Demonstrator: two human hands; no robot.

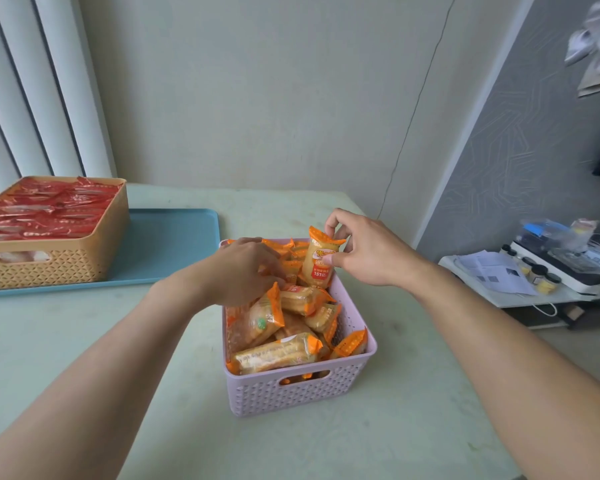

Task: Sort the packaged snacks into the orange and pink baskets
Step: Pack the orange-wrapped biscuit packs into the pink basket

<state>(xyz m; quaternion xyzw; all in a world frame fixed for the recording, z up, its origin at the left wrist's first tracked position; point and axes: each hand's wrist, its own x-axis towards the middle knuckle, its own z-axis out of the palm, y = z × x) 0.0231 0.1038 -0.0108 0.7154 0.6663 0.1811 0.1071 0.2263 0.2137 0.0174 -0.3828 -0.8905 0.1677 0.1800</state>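
I am watching the right hand [368, 252] pinching one orange-and-yellow snack packet [321, 259] between thumb and curled fingers [333, 226], holding it upright at the far right corner of the pink basket [291, 393]. The packet's long axis is standing nearly vertical, tilting slightly; its crimped orange end is pointing up and its lower end is dipping among the other packets. The film is looking glossy and partly translucent, with a pale yellow bar showing through and an orange label panel facing me.

The left hand [248, 271] is reaching into the same basket from the left, fingers curled down among the orange packets [278, 355]; I am reading it as gripping one packet [265, 315] at its crimped end, though the fingertips themselves are hidden. The loose packets are lying mostly flat at mixed angles; the nearest one is lying crosswise, long axis running left to right along the near wall.

The pink basket is sitting on the pale green worktop [84, 341], square-cornered, of moulded plastic with a woven lattice texture and a slot handle in the near wall.

The orange basket [66, 265] is standing well apart at the far left, same lattice moulding and slot handle, resting on a smooth blue tray [174, 244]. It is filled to the rim with shiny red packets [45, 209] lying flat in layers, long axes running roughly left to right.
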